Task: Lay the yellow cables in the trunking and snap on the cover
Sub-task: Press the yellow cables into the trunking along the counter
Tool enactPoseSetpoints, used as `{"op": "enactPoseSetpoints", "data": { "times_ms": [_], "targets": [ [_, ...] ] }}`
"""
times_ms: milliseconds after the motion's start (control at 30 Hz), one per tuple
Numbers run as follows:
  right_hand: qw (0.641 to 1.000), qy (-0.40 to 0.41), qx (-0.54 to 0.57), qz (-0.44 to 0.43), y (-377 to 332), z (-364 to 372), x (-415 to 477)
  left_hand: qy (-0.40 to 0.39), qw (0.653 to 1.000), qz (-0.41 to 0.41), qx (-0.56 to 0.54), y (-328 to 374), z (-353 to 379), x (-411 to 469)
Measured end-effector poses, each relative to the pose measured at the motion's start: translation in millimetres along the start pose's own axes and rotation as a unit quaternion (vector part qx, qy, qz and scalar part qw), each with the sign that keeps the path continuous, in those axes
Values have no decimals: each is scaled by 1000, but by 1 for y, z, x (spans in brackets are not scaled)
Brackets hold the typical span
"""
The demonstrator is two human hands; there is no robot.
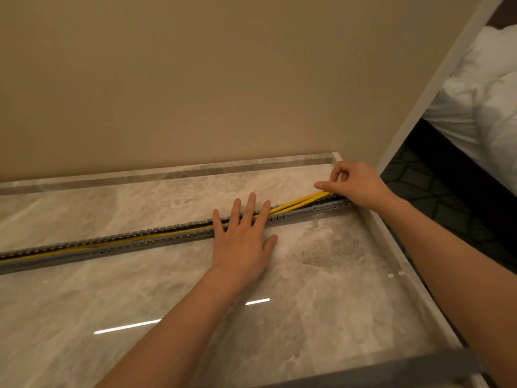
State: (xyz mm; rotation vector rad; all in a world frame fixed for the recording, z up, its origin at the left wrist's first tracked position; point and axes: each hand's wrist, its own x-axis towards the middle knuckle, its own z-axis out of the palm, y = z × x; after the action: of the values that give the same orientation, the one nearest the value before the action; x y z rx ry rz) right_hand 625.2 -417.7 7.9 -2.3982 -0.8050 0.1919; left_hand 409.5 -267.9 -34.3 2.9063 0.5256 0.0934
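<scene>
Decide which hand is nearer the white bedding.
Right. The right hand, pinching the yellow cables at the end of the trunking, is on the side of the bedding; the left hand lies flat across the trunking, farther away.

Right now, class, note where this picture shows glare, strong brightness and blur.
Head view: two white glare streaks cross the polished marble countertop. Head view: the white bedding at right is brightest, with soft folds. Head view: the grey strip at the bottom edge is blurred, while the yellow cables and trunking look sharp.
</scene>
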Motion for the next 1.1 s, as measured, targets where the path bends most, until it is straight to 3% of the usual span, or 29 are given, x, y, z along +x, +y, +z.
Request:
{"op": "enactPoseSetpoints", "data": {
  "times_ms": [167, 367, 600, 767, 967, 1100],
  "targets": [
    [995, 86, 28, -36, 4, 8, -7, -8, 1000, 4, 20, 1, -2, 0],
    [978, 167, -35, -119, 7, 18, -24, -19, 1000, 2, 20, 1, -2, 1],
    [974, 171, -17, -150, -1, 32, -43, -17, 1000, 7, 24, 1, -2, -1],
    [969, 141, -78, -189, 4, 34, -53, -17, 999, -5, 30, 10, -4, 3],
    [953, 107, -179, -221, -1, 24, -62, 5, 996, 84, -30, 45, -1, 13],
    [968, 30, -166, -186, 2, 12, -62, 25, 994, 101, -40, 55, 5, 10]
  ]
}}
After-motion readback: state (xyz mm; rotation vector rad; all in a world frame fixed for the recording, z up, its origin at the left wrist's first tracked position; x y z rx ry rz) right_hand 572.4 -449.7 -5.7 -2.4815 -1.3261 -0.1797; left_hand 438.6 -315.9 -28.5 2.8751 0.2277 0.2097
